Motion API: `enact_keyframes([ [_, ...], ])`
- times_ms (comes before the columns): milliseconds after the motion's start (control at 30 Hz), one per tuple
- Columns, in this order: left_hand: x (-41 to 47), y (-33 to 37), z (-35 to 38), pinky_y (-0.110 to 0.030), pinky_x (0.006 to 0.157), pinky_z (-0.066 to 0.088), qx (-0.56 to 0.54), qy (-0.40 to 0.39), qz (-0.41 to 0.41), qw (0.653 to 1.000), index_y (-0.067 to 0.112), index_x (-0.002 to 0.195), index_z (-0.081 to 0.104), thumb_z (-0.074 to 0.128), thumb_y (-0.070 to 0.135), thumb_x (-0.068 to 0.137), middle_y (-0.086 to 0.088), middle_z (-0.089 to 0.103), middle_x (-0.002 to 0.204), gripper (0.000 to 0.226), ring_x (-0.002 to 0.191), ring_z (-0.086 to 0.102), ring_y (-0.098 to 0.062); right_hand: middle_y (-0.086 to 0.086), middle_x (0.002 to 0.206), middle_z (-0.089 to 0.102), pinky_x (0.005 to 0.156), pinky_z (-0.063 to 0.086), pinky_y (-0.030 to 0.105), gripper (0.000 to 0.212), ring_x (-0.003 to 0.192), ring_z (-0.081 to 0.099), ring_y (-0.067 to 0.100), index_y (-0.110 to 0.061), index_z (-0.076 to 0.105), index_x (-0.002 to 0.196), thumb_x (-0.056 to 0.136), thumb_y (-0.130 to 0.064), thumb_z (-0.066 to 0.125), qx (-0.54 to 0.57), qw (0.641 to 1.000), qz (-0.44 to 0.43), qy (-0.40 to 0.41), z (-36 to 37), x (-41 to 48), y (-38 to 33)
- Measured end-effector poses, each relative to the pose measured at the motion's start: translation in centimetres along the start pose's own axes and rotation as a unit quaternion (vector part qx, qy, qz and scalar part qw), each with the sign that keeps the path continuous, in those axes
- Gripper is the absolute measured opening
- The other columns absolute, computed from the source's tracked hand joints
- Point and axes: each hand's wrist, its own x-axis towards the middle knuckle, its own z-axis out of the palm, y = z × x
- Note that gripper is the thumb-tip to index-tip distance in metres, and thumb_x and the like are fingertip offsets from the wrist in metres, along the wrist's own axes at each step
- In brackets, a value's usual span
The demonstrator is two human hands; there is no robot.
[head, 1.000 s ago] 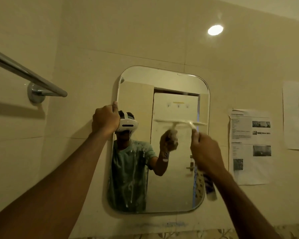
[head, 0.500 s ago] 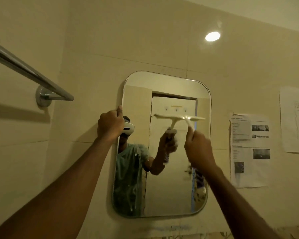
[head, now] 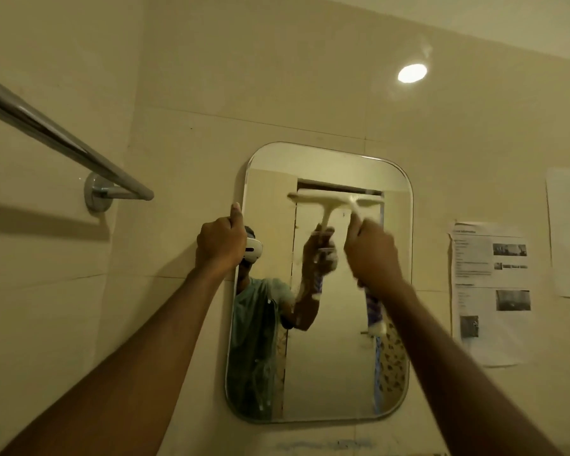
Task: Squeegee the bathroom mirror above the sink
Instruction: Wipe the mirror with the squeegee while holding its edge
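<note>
The right hand [head: 371, 255], right of centre, is curled tight round the handle of the squeegee [head: 343, 200], whose pale blade lies level against the upper part of the mirror [head: 326, 373]. The left hand [head: 221, 240] grips the mirror's left edge, thumb up. A towel rail [head: 63, 139] crosses the upper left.

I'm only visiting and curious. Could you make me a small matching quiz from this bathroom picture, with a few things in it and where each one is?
Things:
1. squeegee
2. left hand
3. towel rail
4. printed sheet

Places:
A. on the wall, right of the mirror
B. at the mirror's left edge
C. against the upper part of the glass
D. on the wall, up and to the left of the mirror

Pairs: 1-C, 2-B, 3-D, 4-A
</note>
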Motion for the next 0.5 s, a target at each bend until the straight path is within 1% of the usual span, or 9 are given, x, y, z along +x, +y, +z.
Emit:
enact_keyframes([
  [67,0.0,0.0,-0.2,-0.030,0.073,0.035,-0.009,-0.009,0.006,1.000,-0.002,0.094,0.067,0.017,0.043,0.103,-0.023,0.066,0.097,0.068,0.092,0.060,-0.034,0.001,0.064,0.057,0.043,0.053,0.032,0.039,0.047,0.054,0.011,-0.016,0.052,0.085,0.102,-0.041,0.028,0.002,1.000,0.021,-0.019,1.7,-4.6,1.5],
  [100,0.0,0.0,-0.3,-0.030,0.074,0.035,-0.015,-0.013,0.004,1.000,-0.002,0.094,0.067,0.016,0.042,0.103,-0.024,0.066,0.101,0.068,0.096,0.060,-0.035,0.000,0.064,0.057,0.043,0.053,0.032,0.039,0.047,0.055,0.012,-0.017,0.051,0.084,0.102,-0.042,0.028,-0.013,0.999,0.028,-0.023,2.0,-6.3,1.8],
  [167,-0.1,-0.2,-0.5,-0.031,0.075,0.037,-0.029,-0.019,-0.001,0.999,-0.001,0.093,0.067,0.016,0.043,0.103,-0.024,0.066,0.101,0.068,0.098,0.061,-0.036,0.000,0.063,0.056,0.042,0.050,0.028,0.040,0.046,0.055,0.012,-0.017,0.051,0.083,0.102,-0.042,0.027,-0.033,0.998,0.030,-0.033,1.9,-7.7,1.6],
  [200,-0.2,-0.1,-0.6,-0.032,0.075,0.038,-0.039,-0.021,-0.003,0.999,-0.001,0.092,0.066,0.016,0.043,0.103,-0.024,0.066,0.101,0.067,0.097,0.061,-0.036,0.000,0.063,0.056,0.042,0.050,0.026,0.040,0.045,0.054,0.011,-0.016,0.052,0.083,0.102,-0.041,0.027,-0.022,0.999,0.030,-0.038,1.5,-7.5,1.0],
  [300,-0.2,-0.2,-0.6,-0.032,0.076,0.040,-0.060,-0.021,-0.017,0.998,0.003,0.093,0.063,0.016,0.042,0.103,-0.022,0.064,0.098,0.062,0.096,0.060,-0.037,0.000,0.059,0.054,0.035,0.044,0.019,0.041,0.040,0.050,0.010,-0.012,0.054,0.081,0.103,-0.037,0.029,0.028,1.000,0.003,-0.012,-0.1,-3.5,-1.6],
  [367,-0.1,-0.6,-0.5,-0.035,0.078,0.048,-0.097,-0.013,-0.050,0.994,0.005,0.082,0.060,0.014,0.047,0.102,-0.020,0.066,0.094,0.065,0.091,0.063,-0.035,0.001,0.057,0.053,0.029,0.038,0.014,0.044,0.038,0.049,0.010,-0.011,0.053,0.076,0.104,-0.036,0.029,0.035,0.999,-0.021,0.014,-0.9,0.6,-4.0],
  [400,-0.1,-0.9,-0.5,-0.038,0.082,0.052,-0.121,-0.012,-0.067,0.990,0.003,0.081,0.060,0.013,0.050,0.100,-0.020,0.068,0.093,0.069,0.088,0.064,-0.034,0.001,0.058,0.053,0.028,0.037,0.013,0.045,0.038,0.049,0.011,-0.011,0.053,0.076,0.104,-0.035,0.029,0.036,0.999,-0.029,0.019,-1.1,2.3,-5.0],
  [433,-0.1,-1.3,-0.4,-0.044,0.085,0.054,-0.141,-0.015,-0.076,0.987,0.002,0.084,0.063,0.012,0.053,0.099,-0.021,0.069,0.092,0.074,0.087,0.066,-0.035,0.002,0.058,0.054,0.028,0.039,0.014,0.044,0.040,0.050,0.012,-0.011,0.054,0.077,0.104,-0.035,0.028,0.034,0.999,-0.035,0.022,-1.1,3.5,-5.9],
  [500,-0.2,-1.7,-0.5,-0.050,0.087,0.054,-0.177,-0.022,-0.093,0.980,0.003,0.089,0.066,0.011,0.054,0.098,-0.021,0.070,0.088,0.075,0.084,0.067,-0.036,0.002,0.060,0.055,0.034,0.045,0.019,0.042,0.042,0.053,0.012,-0.012,0.053,0.079,0.104,-0.034,0.028,0.025,0.999,-0.038,0.015,-0.4,4.2,-6.2],
])
